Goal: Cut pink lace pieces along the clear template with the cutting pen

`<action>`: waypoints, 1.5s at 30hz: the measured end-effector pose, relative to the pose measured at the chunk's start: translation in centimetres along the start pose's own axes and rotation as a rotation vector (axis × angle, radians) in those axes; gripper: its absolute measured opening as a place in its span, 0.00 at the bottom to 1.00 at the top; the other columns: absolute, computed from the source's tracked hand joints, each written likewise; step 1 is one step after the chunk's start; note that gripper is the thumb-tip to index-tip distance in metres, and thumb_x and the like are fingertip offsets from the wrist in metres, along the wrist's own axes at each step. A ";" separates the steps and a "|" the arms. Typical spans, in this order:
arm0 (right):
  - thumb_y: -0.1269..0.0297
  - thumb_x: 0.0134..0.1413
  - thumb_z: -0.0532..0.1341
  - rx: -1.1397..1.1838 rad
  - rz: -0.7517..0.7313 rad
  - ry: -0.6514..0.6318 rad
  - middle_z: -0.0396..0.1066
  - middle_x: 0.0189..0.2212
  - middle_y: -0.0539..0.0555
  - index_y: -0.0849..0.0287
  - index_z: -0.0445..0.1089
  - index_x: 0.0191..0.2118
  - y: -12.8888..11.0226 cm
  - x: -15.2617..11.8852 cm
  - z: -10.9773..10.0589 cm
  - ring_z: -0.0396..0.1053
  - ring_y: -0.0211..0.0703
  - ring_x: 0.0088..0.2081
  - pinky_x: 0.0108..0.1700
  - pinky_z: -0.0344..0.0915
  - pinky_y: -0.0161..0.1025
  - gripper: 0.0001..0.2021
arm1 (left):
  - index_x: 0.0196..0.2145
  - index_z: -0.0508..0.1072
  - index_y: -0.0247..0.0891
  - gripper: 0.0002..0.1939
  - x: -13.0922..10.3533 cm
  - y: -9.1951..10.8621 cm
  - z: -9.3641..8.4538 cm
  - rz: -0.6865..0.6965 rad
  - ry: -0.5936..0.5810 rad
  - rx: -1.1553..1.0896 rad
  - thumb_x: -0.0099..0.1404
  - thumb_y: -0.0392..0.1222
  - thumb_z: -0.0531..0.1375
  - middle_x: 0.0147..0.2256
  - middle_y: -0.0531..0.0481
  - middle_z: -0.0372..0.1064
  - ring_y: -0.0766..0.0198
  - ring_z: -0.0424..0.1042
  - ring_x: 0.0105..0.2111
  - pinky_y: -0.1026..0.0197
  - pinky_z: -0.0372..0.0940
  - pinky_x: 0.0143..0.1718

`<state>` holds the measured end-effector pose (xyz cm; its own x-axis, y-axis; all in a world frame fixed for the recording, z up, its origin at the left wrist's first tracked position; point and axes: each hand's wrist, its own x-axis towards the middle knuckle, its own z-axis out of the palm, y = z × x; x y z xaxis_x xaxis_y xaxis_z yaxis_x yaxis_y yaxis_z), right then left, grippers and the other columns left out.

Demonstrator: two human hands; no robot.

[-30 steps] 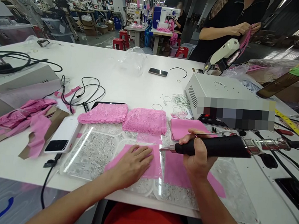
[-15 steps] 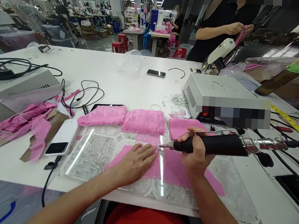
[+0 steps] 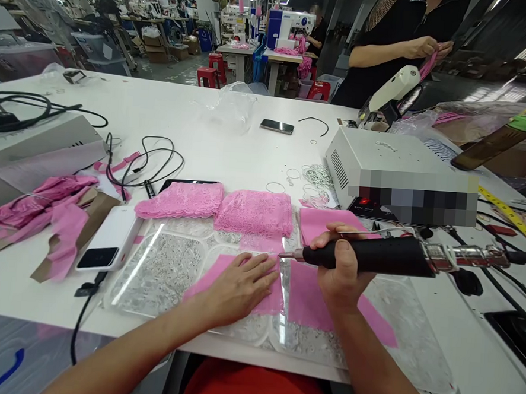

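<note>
Left hand (image 3: 243,284): fingers slightly spread, flat on pink fabric sheet (image 3: 269,304). Right hand (image 3: 345,278): wrapped round black cylindrical metal-tipped tool (image 3: 393,256), tip beside left hand, contact unclear. Step: apparently edge-working; next move needs steady fabric.

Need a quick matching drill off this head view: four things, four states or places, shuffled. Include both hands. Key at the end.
Column one
1. Left hand
2. Tape measure
3. Right hand
4. Phone

Column two
A. Wrapped around the black handle
B. On the table, right of the clear plastic
C. Laid flat on pink fabric
D. Yellow

Pairs: 1-C, 2-D, 3-A, 4-B
</note>
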<state>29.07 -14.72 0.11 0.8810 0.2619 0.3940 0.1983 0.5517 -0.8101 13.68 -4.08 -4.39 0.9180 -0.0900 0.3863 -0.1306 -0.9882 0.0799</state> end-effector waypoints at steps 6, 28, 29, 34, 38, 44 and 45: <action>0.62 0.53 0.63 -0.011 0.007 -0.024 0.68 0.35 0.49 0.57 0.68 0.36 0.1 0.0 0.0 0.69 0.35 0.26 0.29 0.70 0.41 0.07 | 0.53 0.69 0.35 0.15 0.0 -0.1 0.0 0.002 -0.022 -0.008 0.74 0.40 0.49 0.57 0.41 0.67 0.52 0.65 0.56 0.50 0.59 0.52; 0.62 0.47 0.61 0.055 0.113 -0.029 0.66 0.28 0.49 0.59 0.68 0.30 -2.0 -0.2 -1.2 0.64 0.33 0.21 0.23 0.65 0.37 0.07 | 0.51 0.70 0.35 0.15 -1.6 4.3 -2.0 0.039 -0.012 -0.077 0.74 0.42 0.50 0.52 0.45 0.71 0.58 0.67 0.54 0.52 0.57 0.56; 0.62 0.47 0.61 0.060 0.115 -0.042 0.66 0.29 0.49 0.59 0.68 0.30 -2.0 -0.3 -1.2 0.64 0.33 0.21 0.23 0.66 0.37 0.06 | 0.52 0.69 0.35 0.15 -1.7 4.6 -1.7 0.026 -0.001 -0.092 0.74 0.42 0.50 0.52 0.45 0.71 0.58 0.67 0.54 0.52 0.57 0.56; 0.63 0.49 0.60 0.070 0.149 -0.115 0.66 0.30 0.49 0.58 0.68 0.32 -2.1 -0.6 -1.2 0.65 0.34 0.22 0.22 0.67 0.36 0.05 | 0.52 0.70 0.33 0.15 -2.2 5.5 -1.0 0.014 0.033 -0.074 0.74 0.40 0.50 0.53 0.43 0.71 0.56 0.67 0.55 0.50 0.57 0.58; 0.63 0.49 0.60 0.080 0.163 -0.147 0.66 0.30 0.49 0.58 0.68 0.32 -2.3 -0.7 -1.3 0.65 0.33 0.22 0.21 0.66 0.35 0.05 | 0.52 0.70 0.32 0.14 -2.4 5.5 -1.0 0.049 0.037 -0.042 0.73 0.38 0.51 0.54 0.40 0.70 0.55 0.67 0.56 0.49 0.58 0.58; 0.63 0.48 0.61 0.100 0.213 -0.211 0.66 0.29 0.49 0.59 0.69 0.31 -2.6 -0.7 -1.6 0.65 0.34 0.21 0.20 0.66 0.36 0.06 | 0.51 0.71 0.31 0.13 -2.7 5.5 -1.1 0.085 0.080 -0.061 0.72 0.36 0.53 0.53 0.41 0.71 0.55 0.66 0.56 0.50 0.60 0.57; 0.63 0.48 0.61 0.105 0.213 -0.221 0.66 0.29 0.49 0.59 0.69 0.31 -2.7 -0.7 -1.7 0.65 0.34 0.21 0.20 0.66 0.36 0.05 | 0.50 0.71 0.31 0.13 -2.7 5.5 -1.2 0.086 0.082 -0.064 0.72 0.36 0.53 0.52 0.41 0.71 0.55 0.66 0.56 0.50 0.60 0.57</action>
<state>28.65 -17.69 1.26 0.7808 0.5398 0.3146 -0.0363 0.5419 -0.8397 10.04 -9.09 -3.94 0.8690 -0.1610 0.4679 -0.2332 -0.9672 0.1004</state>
